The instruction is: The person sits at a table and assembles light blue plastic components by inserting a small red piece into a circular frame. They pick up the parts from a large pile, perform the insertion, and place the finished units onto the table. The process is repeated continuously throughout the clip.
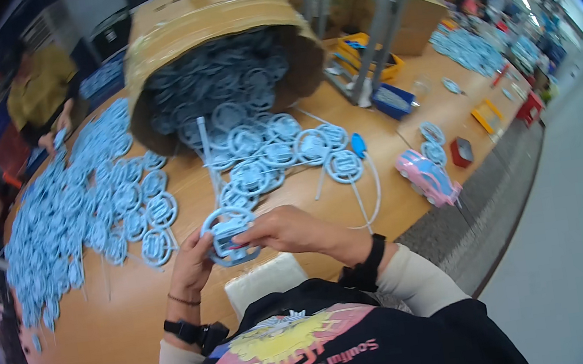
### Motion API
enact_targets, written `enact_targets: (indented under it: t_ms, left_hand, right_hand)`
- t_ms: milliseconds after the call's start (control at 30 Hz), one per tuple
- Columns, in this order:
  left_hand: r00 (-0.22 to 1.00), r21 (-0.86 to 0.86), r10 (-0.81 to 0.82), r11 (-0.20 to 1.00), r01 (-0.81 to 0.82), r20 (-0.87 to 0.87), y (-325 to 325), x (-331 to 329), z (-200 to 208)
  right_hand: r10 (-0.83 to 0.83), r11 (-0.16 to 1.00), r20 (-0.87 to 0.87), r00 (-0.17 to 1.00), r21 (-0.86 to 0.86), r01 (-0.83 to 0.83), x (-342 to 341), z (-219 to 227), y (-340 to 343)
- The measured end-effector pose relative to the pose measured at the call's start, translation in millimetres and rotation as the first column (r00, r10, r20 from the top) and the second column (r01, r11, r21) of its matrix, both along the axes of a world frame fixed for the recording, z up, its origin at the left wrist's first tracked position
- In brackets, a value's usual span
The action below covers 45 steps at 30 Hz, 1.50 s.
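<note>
Between my two hands is a light-blue toy steering wheel (pixel 222 256), a ring with a raised centre piece, held over the near edge of the table. My left hand (pixel 193 263) grips its left rim. My right hand (pixel 284 228) pinches its right side, with the fingers over the centre piece. A tiny red spot shows by the right fingertips. Just beyond my hands lies a group of similar blue wheels (pixel 250 176), spilling from a large cardboard box (pixel 217 8) tipped on its side. Several have pale strips or stems sticking out.
A broad heap of blue wheels (pixel 73 203) covers the table's left, where a co-worker (pixel 41 97) handles parts. On the right are a pink-and-blue toy car (pixel 428 176), a red box (pixel 461 152), a blue tray (pixel 392 99) and a metal frame (pixel 388 18). A whitish pad (pixel 266 281) lies near me.
</note>
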State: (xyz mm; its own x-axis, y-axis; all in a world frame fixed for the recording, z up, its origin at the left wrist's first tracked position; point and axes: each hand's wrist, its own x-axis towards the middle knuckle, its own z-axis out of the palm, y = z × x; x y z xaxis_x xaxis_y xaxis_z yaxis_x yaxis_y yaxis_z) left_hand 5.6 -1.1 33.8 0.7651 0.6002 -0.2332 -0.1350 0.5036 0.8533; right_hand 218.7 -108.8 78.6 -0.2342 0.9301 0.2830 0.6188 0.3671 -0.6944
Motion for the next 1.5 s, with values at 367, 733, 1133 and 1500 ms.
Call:
enact_targets:
  t_ms: [367,733,1133,1500]
  left_hand:
    - [0.996,-0.288,0.038,0.958,-0.012,0.084,-16,2,-34]
    - [0.543,-0.571,0.802,0.574,-0.587,0.248,136,-100,-24]
    - [0.788,0.761,0.320,0.590,0.268,-0.526,137,151,-107]
    - [0.898,-0.143,-0.249,0.967,0.210,-0.363,103,72,-32]
  right_hand:
    - [-0.061,0.983,-0.089,0.994,-0.181,0.044,-22,-43,4]
    - [-0.135,0.896,-0.170,0.976,-0.441,0.047,18,-53,19]
    - [-0.366,0.875,-0.394,0.843,-0.453,0.169,38,-68,13]
    - [-0.360,0.902,-0.437,0.824,-0.389,0.188,36,-56,-2]
